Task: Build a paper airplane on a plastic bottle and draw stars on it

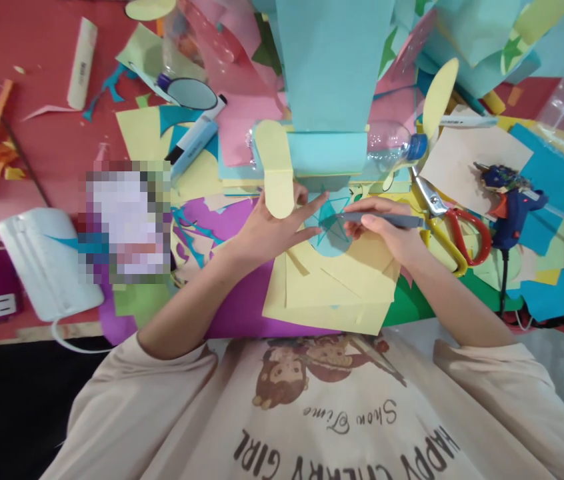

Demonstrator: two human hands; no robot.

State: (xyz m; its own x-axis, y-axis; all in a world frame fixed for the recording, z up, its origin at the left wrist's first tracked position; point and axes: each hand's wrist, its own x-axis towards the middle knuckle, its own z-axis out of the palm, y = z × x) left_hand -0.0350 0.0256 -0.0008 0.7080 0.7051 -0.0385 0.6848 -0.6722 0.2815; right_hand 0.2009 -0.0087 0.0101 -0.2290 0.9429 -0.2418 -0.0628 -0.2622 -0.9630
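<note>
In the head view, a light blue round paper piece (333, 245) lies on yellow sheets (329, 283) close to my body. It bears a green star outline (331, 217) with a partly filled middle. My right hand (387, 230) is closed around a grey marker (395, 220), its tip at the star. Fingers spread, my left hand (275, 230) rests beside the star and steadies the paper from the left. A yellow oval flap (277, 170) hides part of that hand. Just beyond lies a clear bottle (392, 143) wrapped in light blue paper (327, 152).
To the right lie scissors (462, 233) with red and yellow handles and a blue glue gun (515, 210). Leftward are a blurred-out phone-like object (129, 220), a white case (49, 263) and a blue marker (195, 147). A large light blue panel (332, 60) rises behind the bottle.
</note>
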